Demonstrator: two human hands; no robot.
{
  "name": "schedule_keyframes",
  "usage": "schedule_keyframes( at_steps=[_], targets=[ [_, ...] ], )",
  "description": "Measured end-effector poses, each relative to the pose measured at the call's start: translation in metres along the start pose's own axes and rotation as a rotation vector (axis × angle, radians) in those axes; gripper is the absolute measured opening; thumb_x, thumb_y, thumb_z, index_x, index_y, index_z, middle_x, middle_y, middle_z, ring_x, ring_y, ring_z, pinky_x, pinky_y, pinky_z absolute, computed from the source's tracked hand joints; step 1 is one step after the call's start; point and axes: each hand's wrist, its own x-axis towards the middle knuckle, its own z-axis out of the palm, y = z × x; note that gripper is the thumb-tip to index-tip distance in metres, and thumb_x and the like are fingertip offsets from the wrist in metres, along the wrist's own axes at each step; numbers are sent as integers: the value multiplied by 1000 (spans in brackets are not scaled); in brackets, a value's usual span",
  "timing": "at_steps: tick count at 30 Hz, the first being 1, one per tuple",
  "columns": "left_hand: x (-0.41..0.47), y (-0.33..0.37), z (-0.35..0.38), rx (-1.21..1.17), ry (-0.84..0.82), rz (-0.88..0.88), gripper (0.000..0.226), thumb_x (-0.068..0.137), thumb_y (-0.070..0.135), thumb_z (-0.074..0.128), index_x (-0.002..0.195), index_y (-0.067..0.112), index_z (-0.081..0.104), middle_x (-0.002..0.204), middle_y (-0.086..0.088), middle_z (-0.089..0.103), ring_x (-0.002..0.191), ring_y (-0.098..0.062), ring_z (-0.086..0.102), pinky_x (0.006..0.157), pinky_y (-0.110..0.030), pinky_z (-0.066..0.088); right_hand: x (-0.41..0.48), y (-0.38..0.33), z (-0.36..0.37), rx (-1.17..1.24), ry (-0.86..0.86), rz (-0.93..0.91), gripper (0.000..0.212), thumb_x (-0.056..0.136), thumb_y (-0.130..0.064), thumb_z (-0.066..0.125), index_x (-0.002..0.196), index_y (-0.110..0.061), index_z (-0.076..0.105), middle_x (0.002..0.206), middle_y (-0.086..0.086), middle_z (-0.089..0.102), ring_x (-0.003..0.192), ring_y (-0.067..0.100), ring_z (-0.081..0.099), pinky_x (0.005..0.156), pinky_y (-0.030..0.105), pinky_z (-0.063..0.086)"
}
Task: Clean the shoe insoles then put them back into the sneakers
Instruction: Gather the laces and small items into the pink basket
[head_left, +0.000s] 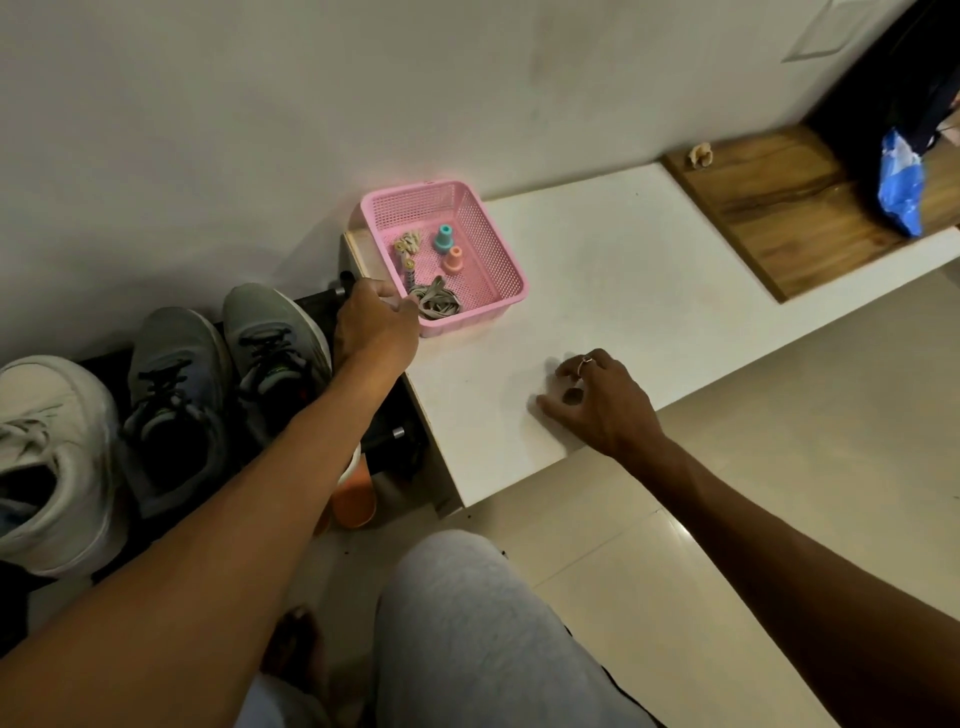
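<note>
Our left hand (376, 325) reaches the near corner of the pink basket (498, 244), likely for cleaning supplies; we cannot tell its grip. Our right hand (597, 400) braces, loosely curled and empty, on the white bench (649, 270). The 2 grey sneakers (174, 358) sit at our left, insoles unseen.

1. A single wide-angle view, worn on the person's head, looks forward and steeply down. Both forearms enter from the bottom edge and run up to the left hand (376, 325) and the right hand (597, 400).
2. It sits close. The hands fall mid-frame, and a grey-clad knee (467, 623) fills the bottom edge, nearer the camera than the fingers.
3. Beyond the fingertips lie the pink basket (467, 319) and the white ledge (649, 270), with the wall (260, 130) across the top.
4. Left of the left hand's fingers, the sneakers (208, 384) run out to the frame's left edge.
</note>
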Motion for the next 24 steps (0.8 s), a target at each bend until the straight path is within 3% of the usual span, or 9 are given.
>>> schedule_keyframes(
  at_steps=[8,12,17,21,23,24],
  targets=[
    [1,-2,-1,-28,-7,-2,25,97,24,64,121,19,57,108,6,57,90,-11,58,54,-18,37,2,-1,8,16,11,-11,31,94,-37,66,116,-16,64,114,-3,56,86,16,66,72,36,55],
    [1,-2,0,-26,-16,-6,25,98,25,64,122,19,56,107,7,56,86,-10,58,53,-19,38,11,-7,1,50,27,-42,27,94,-33,67,115,-16,65,116,-3,57,86,13,64,74,32,51],
    [3,-3,0,-33,-18,-7,24,98,24,64,120,20,56,104,9,55,87,-10,59,55,-20,40,37,-29,-17,161,197,-98,23,90,-30,74,103,-12,70,102,-7,54,78,4,56,73,25,46],
    [4,-4,1,-32,-18,-11,17,97,25,65,111,24,54,99,10,54,88,-12,59,57,-22,42,67,-57,-32,232,272,-164,23,84,-28,80,97,-11,71,101,-4,57,79,1,54,72,2,36],
    [5,-6,2,-33,-22,-19,17,97,26,65,109,26,53,102,10,56,90,-13,60,60,-23,45,83,-72,-34,262,257,-207,24,80,-28,83,96,-12,73,103,-2,59,82,6,57,76,7,43],
    [6,-6,2,-30,-22,-20,18,97,26,66,110,26,54,103,10,56,90,-13,61,62,-25,47,90,-79,-34,280,240,-228,24,79,-27,84,95,-12,74,105,1,61,85,10,60,79,18,50]
  ],
)
